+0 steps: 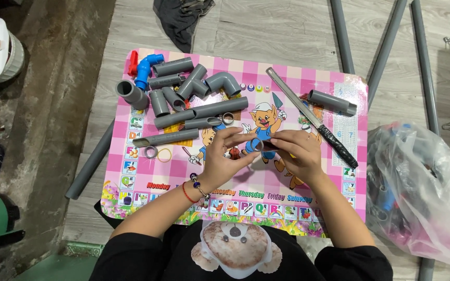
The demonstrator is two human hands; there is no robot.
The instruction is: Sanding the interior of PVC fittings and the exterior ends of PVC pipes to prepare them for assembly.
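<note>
Both our hands meet over a pink children's table (308, 195), pinching a short grey pipe piece (259, 145) between them.

The table stands on the wooden floor (287, 31); a clear plastic bag (423, 192) lies just beside its right edge. A heap of grey pipe fittings (194, 99) fills its far left corner, with a blue elbow (145, 70) at the heap's edge and a long file with a black handle (311, 117) to the right. Our left hand (224, 158) curls its fingertips on the piece's left end; our right hand (295, 151) grips the other end, above the table's middle.
</note>
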